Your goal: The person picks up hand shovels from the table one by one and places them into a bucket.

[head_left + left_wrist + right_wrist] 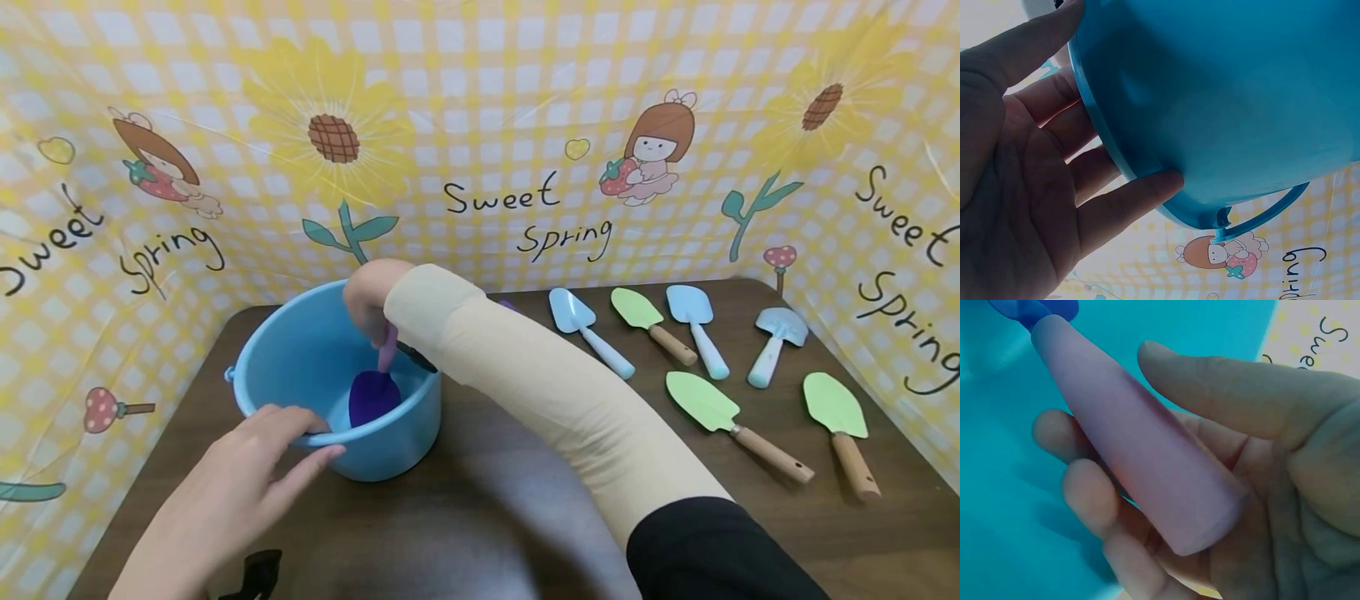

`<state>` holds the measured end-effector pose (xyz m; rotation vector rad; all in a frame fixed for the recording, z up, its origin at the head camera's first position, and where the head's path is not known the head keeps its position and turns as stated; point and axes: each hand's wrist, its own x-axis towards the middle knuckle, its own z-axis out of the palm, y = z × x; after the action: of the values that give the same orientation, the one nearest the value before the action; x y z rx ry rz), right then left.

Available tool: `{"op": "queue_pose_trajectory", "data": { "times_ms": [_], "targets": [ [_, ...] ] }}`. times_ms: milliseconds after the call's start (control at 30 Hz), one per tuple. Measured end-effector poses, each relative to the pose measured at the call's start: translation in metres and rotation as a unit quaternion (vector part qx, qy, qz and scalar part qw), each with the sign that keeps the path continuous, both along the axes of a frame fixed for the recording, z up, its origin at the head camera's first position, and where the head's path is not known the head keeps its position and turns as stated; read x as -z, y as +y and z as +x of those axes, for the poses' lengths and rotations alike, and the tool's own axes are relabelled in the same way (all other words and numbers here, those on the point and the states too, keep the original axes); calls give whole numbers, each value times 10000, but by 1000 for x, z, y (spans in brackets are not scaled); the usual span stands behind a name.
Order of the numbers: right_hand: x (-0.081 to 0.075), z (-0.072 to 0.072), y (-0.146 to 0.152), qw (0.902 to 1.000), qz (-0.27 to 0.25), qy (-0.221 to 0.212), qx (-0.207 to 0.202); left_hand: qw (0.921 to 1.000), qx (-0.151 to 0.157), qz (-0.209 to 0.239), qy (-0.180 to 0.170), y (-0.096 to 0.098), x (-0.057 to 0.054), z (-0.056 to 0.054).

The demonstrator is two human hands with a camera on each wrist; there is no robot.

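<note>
A light blue bucket stands upright on the left of the table. My left hand grips its near rim, the thumb outside and fingertips over the edge; the left wrist view shows fingers at the rim. Inside the bucket my right hand holds a trowel with a dark purple blade pointing down. In the right wrist view its tapered lilac handle lies across the curled fingers, with the thumb along the other side. The sleeve crosses over the bucket's right rim.
Several garden trowels lie on the right: a green one with wooden handle, another green one, a blue one. Behind the right arm a purple piece peeks out, mostly hidden. A yellow checked cloth hangs around the table.
</note>
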<state>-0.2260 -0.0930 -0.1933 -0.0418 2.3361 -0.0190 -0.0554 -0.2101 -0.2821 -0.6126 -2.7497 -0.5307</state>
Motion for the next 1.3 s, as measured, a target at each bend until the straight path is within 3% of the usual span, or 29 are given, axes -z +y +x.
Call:
{"op": "queue_pose_trajectory", "data": {
  "times_ms": [133, 267, 333, 533, 633, 733, 933, 1133, 1300],
  "targets": [
    [-2, 2, 3, 9998, -181, 79, 61, 10000, 34, 27, 82, 1, 0, 1],
    [-5, 2, 8, 9980, -431, 138, -448, 9999, 44, 8, 154, 0, 1, 2],
    [-6, 2, 10, 9936, -349, 299, -1032, 9999, 46, -12, 131, 0, 1, 2],
    [-10, -1, 22, 9815, -155, 696, -1779, 9999, 85, 2, 65, 1, 1, 2],
    [-18, -4, 32, 9752, -306, 751, -2061, 9996, 181, 26, 214, 1, 0, 1],
    [-25, -10, 45, 9674, -829, 872, -2227, 9989, 259, 36, 387, 0, 0, 0],
    [-26, -28, 79, 9501, -2371, 938, -1797, 9989, 235, -49, 402, -2, -1, -1],
    [-25, -45, 119, 9401, -2965, 940, -1393, 9994, 163, -76, 292, -2, -1, -1],
    [-16, -56, 154, 9437, -3120, 807, -741, 9991, 229, -55, 361, -1, 0, 0]
  ]
}}
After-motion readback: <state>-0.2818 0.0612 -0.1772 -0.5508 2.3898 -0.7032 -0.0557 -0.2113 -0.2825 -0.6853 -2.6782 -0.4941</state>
